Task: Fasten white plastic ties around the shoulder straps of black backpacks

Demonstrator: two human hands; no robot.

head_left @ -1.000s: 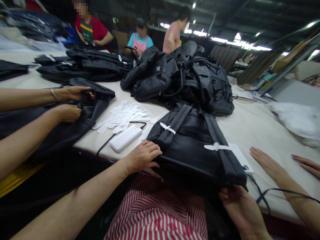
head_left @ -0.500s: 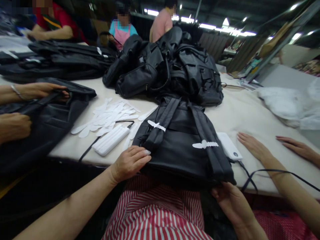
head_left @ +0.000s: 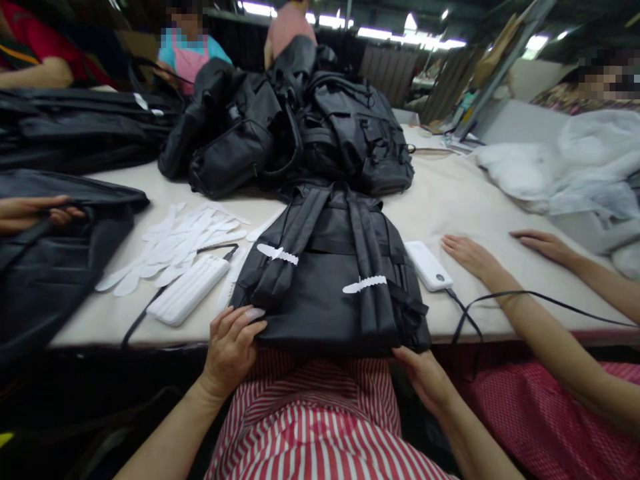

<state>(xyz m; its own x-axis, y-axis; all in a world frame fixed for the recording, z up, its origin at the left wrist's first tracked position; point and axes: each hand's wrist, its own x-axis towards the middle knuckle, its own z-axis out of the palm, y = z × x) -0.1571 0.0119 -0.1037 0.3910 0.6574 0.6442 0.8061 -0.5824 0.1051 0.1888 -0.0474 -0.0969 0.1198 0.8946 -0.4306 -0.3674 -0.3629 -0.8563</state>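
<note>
A black backpack [head_left: 325, 280] lies on its front at the near table edge, with its shoulder straps on top. Each strap carries a white serrated plastic strip [head_left: 277, 253]. My left hand [head_left: 230, 353] touches the backpack's near left corner with its fingers apart. My right hand [head_left: 425, 380] sits at the lower right edge, its fingertips against the fabric. A white ribbed power bank [head_left: 187, 290] lies left of the backpack, and a smoother white power bank [head_left: 427, 265] lies to its right. Both have black cables.
A heap of black bags [head_left: 290, 127] rises beyond the backpack on the cream table [head_left: 450, 193]. Loose white plastic strips [head_left: 175, 247] lie to the left. A co-worker's hand [head_left: 30, 212] rests on a black bag [head_left: 60, 260]; another co-worker's hands [head_left: 475, 257] lie right. White fabric [head_left: 545, 167] sits far right.
My left hand has slid from the top of the backpack to its near left corner. The whole view has shifted as my head turned, and the left co-worker's hands have moved out left.
</note>
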